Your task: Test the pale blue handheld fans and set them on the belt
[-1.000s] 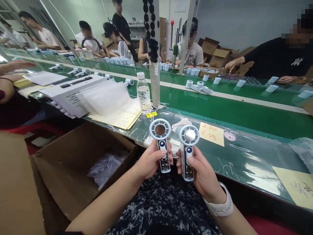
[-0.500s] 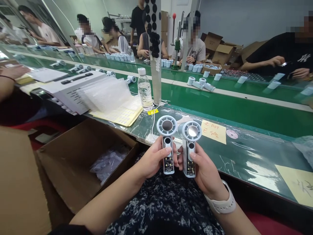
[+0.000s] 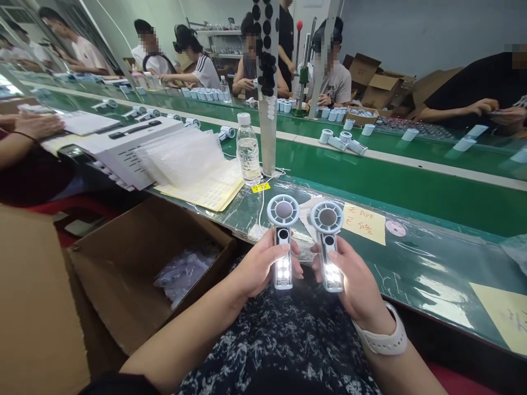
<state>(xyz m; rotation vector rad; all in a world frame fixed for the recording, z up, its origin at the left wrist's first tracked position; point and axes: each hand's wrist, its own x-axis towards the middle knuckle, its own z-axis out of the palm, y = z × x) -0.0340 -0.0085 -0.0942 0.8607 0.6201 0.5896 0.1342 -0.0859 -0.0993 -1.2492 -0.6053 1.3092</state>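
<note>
My left hand [image 3: 261, 264] is wrapped round a light blue handheld fan [image 3: 283, 211], its thumb lying on the handle below a black dot. A second, matching handheld fan [image 3: 327, 218] is in my right hand [image 3: 357, 274], the thumb pressed to its handle too. Both fans stand nearly upright, round heads up, a small gap between them. White lights glow brightly in the lower part of each handle. A white watch band [image 3: 385, 336] circles my right wrist. The fingers behind the handles are partly hidden.
Beyond the fans, a water bottle [image 3: 248, 151] stands by a metal post [image 3: 268, 131]. Left of it lie yellow sticker sheets [image 3: 214, 198] and a white case [image 3: 123, 145]. An open cardboard box [image 3: 123, 258] sits below left. Co-workers sit across the green conveyor [image 3: 370, 175].
The lights in both handles have come on; they were dark before. My right hand has moved its fan slightly right, widening the gap between the two.
</note>
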